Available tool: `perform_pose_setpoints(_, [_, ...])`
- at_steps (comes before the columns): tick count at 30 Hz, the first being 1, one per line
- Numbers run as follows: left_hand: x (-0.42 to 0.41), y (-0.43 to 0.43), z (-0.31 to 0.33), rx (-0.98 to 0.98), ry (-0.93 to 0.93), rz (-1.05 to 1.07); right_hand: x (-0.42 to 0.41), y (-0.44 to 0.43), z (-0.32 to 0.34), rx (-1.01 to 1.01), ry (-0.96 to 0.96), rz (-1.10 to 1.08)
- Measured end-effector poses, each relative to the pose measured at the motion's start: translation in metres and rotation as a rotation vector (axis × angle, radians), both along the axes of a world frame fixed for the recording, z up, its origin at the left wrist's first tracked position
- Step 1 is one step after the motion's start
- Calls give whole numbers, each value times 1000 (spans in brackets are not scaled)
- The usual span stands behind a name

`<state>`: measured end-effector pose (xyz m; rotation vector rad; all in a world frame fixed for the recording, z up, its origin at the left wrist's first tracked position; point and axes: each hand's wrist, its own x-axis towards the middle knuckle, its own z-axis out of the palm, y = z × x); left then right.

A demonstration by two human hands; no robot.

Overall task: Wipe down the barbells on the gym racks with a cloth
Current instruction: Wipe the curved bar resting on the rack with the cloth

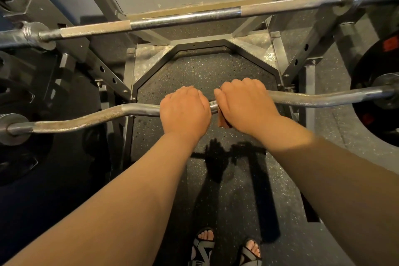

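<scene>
Two hands on the curved bar [86, 117], side by side near its middle, knuckles up.

Left hand [185, 110]: fingers curled over the bare metal, gripping the bar directly.

Right hand [244, 106]: fingers curled over the bar just beside the left hand, a short stretch of shiny shaft showing between them. Orange-brown cloth [222, 120] is clamped between this palm and the bar. Only one corner is visible, hanging below the heel of the hand; the rest is hidden under the hand.

Curved bar lies across the view at waist level, its knurled bends running out to both sides and its ends reaching collars at the left and right edges. Black weight plate [380, 60] with red markings sits at the right end.

Straight barbell [185, 18] rests higher up on the grey rack [302, 58], well apart from both hands, untouched.

Below: speckled black rubber floor [205, 75], hand shadows on it, and two feet in strapped sandals [203, 248] at the bottom edge.
</scene>
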<state>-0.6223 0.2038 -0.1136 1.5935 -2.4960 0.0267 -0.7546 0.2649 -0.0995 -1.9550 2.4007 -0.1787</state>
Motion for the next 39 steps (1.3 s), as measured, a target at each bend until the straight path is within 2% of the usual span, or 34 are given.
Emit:
perform_pose_setpoints(2, [0, 0, 1, 1, -2, 1, 1, -9, 2, 23, 9, -36])
perform_pose_setpoints(4, [0, 1, 1, 4, -6, 3, 9, -1, -5, -56, 19, -115])
perform_pose_setpoints(6, [0, 1, 2, 6, -3, 4, 23, 18, -20, -162, -48, -139])
perform_pose_setpoints(9, [-1, 1, 2, -4, 14, 6, 36, 35, -32, -183, -138, -125])
perform_pose_setpoints(12, [0, 3, 3, -7, 10, -1, 25, 17, -26, -204, -52, -109])
perform_pose_setpoints(16, [1, 3, 3, 6, -7, 2, -3, -4, -10, -64, -31, -64])
perform_pose_setpoints(21, [0, 1, 5, 43, -27, 2, -21, 23, -21, -190, -2, -4])
perform_pose_setpoints(27, [0, 2, 4, 32, 2, 16, 10, 16, -26, -203, -49, -303])
perform_pose_setpoints(29, [1, 2, 3, 21, 4, 13, 17, 14, -28, -228, -32, -221])
perform_pose_setpoints(32, [1, 3, 2, 20, 5, 1, -9, 25, -25, -200, -9, 48])
perform_pose_setpoints(34, [2, 3, 3, 28, 1, -1, -30, 32, -21, -154, 17, 94])
perform_pose_setpoints(39, [2, 3, 4, 48, -24, 12, -30, 37, -22, -195, 1, -236])
